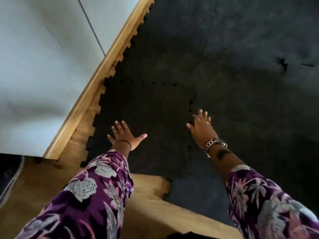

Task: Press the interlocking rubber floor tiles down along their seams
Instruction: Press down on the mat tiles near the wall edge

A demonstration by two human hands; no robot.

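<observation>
Down on the floor beside the wooden skirting board (96, 78), we have both arms stretched out over the black interlocking rubber floor tiles (155, 104). Our left hand (124, 135) is spread flat, fingers splayed, palm down on the nearest tile close to its toothed outer edge. Our right hand (202, 129) is open too, fingers extended, laid right beside the jagged seam (191, 107) that runs away from us between two tiles. Neither hand grips anything; whether they are bearing down hard or only resting, we cannot tell.

So where do we stand? The tiles are laid and locked together across most of the view, right up along the bare wooden floor strip (81, 135) by the wall. But that seam by our right hand looks unfinished: small dark gaps show at the teeth, and the crack seems open just ahead of the fingertips. A dotted row of gaps (153, 83) marks the cross seam further out, and over on the far right a dark raised pucker (283, 63) suggests a junction not sitting flat. We judge the pressing to be early or midway, with the near seam in hand and the farther ones left to do.
</observation>
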